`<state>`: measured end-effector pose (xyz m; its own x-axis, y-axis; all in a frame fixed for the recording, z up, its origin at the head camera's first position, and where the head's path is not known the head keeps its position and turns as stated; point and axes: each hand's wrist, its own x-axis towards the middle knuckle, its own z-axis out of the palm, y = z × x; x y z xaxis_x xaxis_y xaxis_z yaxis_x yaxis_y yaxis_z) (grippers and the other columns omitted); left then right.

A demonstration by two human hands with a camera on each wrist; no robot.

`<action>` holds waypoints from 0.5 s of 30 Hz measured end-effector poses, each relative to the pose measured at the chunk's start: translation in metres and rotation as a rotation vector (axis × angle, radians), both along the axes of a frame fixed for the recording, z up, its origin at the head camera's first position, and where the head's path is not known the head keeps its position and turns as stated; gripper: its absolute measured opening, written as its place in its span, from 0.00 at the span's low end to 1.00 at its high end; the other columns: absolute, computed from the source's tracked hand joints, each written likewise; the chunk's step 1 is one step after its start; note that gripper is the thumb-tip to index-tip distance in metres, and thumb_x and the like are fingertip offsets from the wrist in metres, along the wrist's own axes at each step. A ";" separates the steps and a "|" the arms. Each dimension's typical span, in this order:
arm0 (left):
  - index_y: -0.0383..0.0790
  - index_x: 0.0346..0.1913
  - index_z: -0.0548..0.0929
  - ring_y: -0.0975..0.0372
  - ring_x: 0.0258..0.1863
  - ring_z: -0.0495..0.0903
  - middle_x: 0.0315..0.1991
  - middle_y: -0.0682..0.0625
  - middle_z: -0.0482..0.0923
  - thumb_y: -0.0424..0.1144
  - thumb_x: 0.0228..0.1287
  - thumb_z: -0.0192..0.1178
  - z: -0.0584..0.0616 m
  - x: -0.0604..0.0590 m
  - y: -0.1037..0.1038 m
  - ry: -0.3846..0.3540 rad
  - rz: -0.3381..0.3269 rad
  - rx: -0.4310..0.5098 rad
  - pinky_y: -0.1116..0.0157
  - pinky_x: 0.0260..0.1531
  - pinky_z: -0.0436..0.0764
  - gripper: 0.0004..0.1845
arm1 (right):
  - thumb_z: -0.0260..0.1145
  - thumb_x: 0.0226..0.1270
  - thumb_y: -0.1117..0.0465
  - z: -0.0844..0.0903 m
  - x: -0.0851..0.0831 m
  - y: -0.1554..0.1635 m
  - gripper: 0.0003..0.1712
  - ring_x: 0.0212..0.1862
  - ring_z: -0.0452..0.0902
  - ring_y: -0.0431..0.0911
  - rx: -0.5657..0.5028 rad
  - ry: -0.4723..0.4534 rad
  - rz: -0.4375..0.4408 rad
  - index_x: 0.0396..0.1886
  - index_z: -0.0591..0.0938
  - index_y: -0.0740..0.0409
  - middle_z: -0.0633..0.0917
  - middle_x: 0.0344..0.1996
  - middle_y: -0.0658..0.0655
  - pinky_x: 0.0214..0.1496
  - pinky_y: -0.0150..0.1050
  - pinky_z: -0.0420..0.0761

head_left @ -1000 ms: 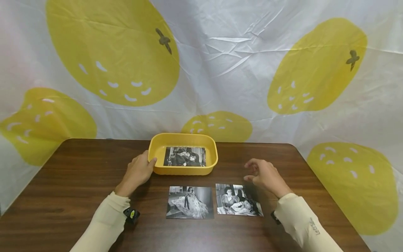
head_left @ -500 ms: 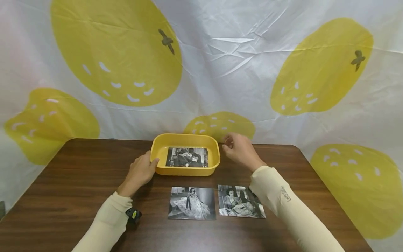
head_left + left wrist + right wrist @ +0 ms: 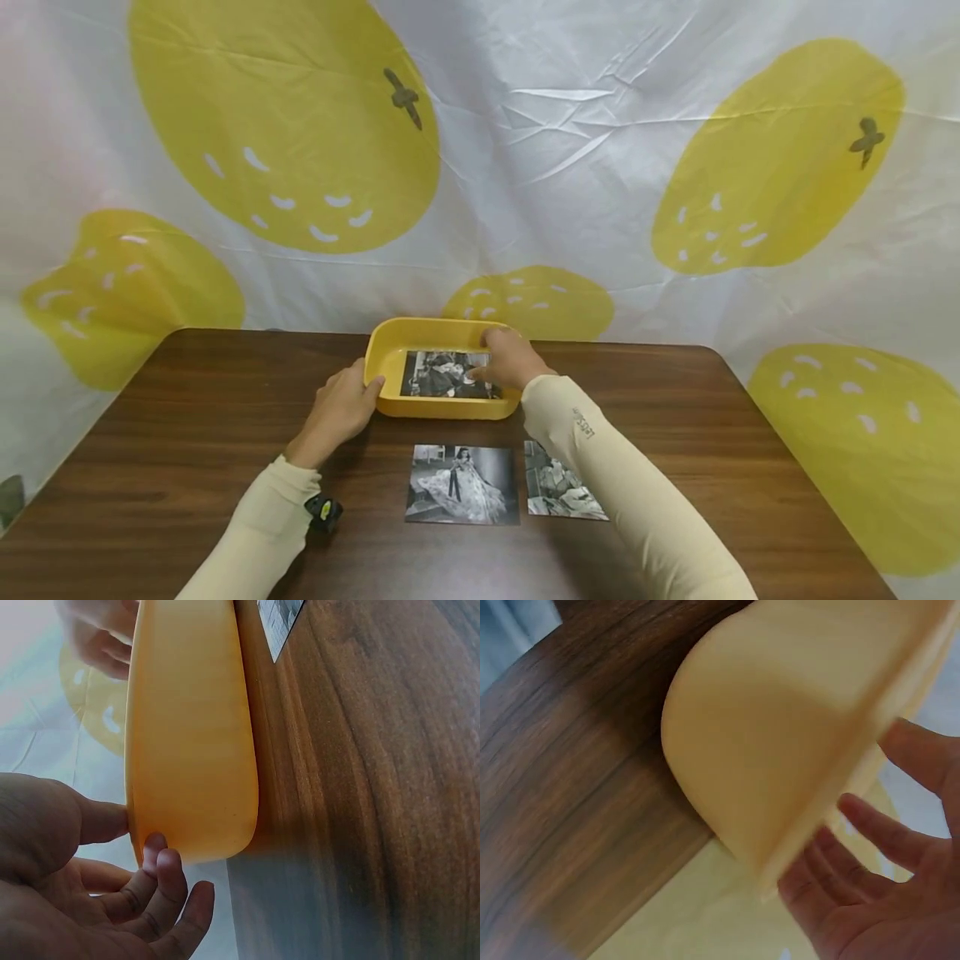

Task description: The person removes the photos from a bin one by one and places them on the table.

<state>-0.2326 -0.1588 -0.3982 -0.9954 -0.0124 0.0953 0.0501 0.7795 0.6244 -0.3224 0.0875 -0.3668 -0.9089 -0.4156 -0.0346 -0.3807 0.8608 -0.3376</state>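
Tray [image 3: 390, 354]: yellow, shallow, rounded corners, at the far middle of the table [image 3: 150, 433], flat on the wood. One black-and-white photo [image 3: 442, 373] lies flat inside on the tray floor.

Left hand [image 3: 341, 408]: at the tray's left end. Thumb hooked over the rim, fingers [image 3: 169, 881] curled loosely against the outer wall and under the corner. Left wrist view shows the thumb tip pressed to the rim edge; fingertips touch the wall low down. A light grip on the tray, not a tight clench.

Right hand [image 3: 510, 358]: reaches over the tray's right end, above the photo's right edge. Fingers [image 3: 855, 859] spread and nearly straight in the right wrist view, lying past the rim [image 3: 840, 787], thumb apart. Cannot tell whether the fingertips touch the photo or only hover on it. Nothing pinched that shows.

Near edge of table: dress photo [image 3: 462, 485] flat, just in front of the tray. Second photo [image 3: 562, 493] just to its right, partly hidden by the right sleeve [image 3: 615, 492]. The two lie close, not overlapping.

Left sleeve [image 3: 262, 533], cream; small black wrist device [image 3: 324, 510] with a yellow spot by the cuff.

Behind: white cloth [image 3: 562, 150] with large yellow fruit prints, wrinkled.
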 end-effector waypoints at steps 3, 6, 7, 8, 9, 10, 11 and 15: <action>0.24 0.62 0.72 0.46 0.46 0.79 0.43 0.36 0.80 0.39 0.79 0.51 0.000 0.000 0.000 0.005 0.003 -0.007 0.43 0.48 0.75 0.21 | 0.79 0.59 0.52 -0.007 -0.003 -0.007 0.32 0.54 0.79 0.57 0.051 -0.027 -0.039 0.55 0.80 0.67 0.84 0.48 0.63 0.58 0.50 0.77; 0.23 0.62 0.72 0.46 0.46 0.79 0.44 0.36 0.80 0.39 0.79 0.52 0.000 -0.001 0.000 0.003 0.003 -0.010 0.43 0.48 0.75 0.21 | 0.81 0.55 0.49 -0.013 -0.006 -0.010 0.34 0.54 0.78 0.56 0.080 -0.060 -0.071 0.53 0.80 0.66 0.84 0.46 0.61 0.58 0.50 0.77; 0.23 0.63 0.71 0.46 0.46 0.79 0.45 0.35 0.80 0.39 0.79 0.51 -0.001 -0.001 0.000 0.001 0.003 -0.008 0.43 0.49 0.75 0.22 | 0.82 0.53 0.48 -0.015 -0.007 -0.010 0.36 0.55 0.78 0.57 0.082 -0.061 -0.072 0.54 0.80 0.66 0.84 0.47 0.61 0.58 0.50 0.76; 0.23 0.63 0.71 0.46 0.47 0.79 0.46 0.34 0.80 0.39 0.79 0.51 -0.001 0.000 0.000 0.000 0.003 -0.008 0.43 0.49 0.75 0.22 | 0.83 0.51 0.48 -0.017 -0.008 -0.011 0.37 0.55 0.78 0.57 0.081 -0.061 -0.067 0.54 0.80 0.66 0.84 0.47 0.61 0.59 0.50 0.76; 0.22 0.64 0.71 0.45 0.48 0.79 0.47 0.34 0.80 0.39 0.79 0.51 -0.001 0.000 0.000 0.001 0.004 -0.010 0.43 0.50 0.75 0.23 | 0.84 0.49 0.47 -0.019 -0.009 -0.012 0.38 0.55 0.78 0.57 0.082 -0.058 -0.061 0.54 0.80 0.66 0.84 0.47 0.61 0.59 0.49 0.76; 0.23 0.64 0.70 0.45 0.49 0.79 0.48 0.34 0.80 0.39 0.79 0.51 0.000 0.000 0.000 0.000 0.005 -0.010 0.43 0.50 0.75 0.23 | 0.85 0.48 0.47 -0.021 -0.010 -0.013 0.40 0.54 0.78 0.57 0.085 -0.056 -0.053 0.54 0.80 0.65 0.84 0.46 0.61 0.59 0.49 0.76; 0.23 0.64 0.71 0.45 0.48 0.79 0.47 0.34 0.80 0.39 0.79 0.51 0.000 0.000 0.000 -0.001 0.006 -0.009 0.43 0.50 0.75 0.23 | 0.85 0.47 0.46 -0.022 -0.010 -0.013 0.40 0.53 0.78 0.57 0.094 -0.052 -0.041 0.54 0.80 0.65 0.84 0.46 0.60 0.58 0.48 0.76; 0.23 0.64 0.70 0.46 0.47 0.79 0.47 0.34 0.80 0.40 0.80 0.51 0.001 0.001 -0.001 -0.005 0.008 -0.007 0.44 0.49 0.76 0.23 | 0.85 0.46 0.46 -0.023 -0.010 -0.017 0.37 0.49 0.78 0.55 0.116 -0.062 -0.011 0.49 0.81 0.64 0.83 0.42 0.59 0.55 0.48 0.77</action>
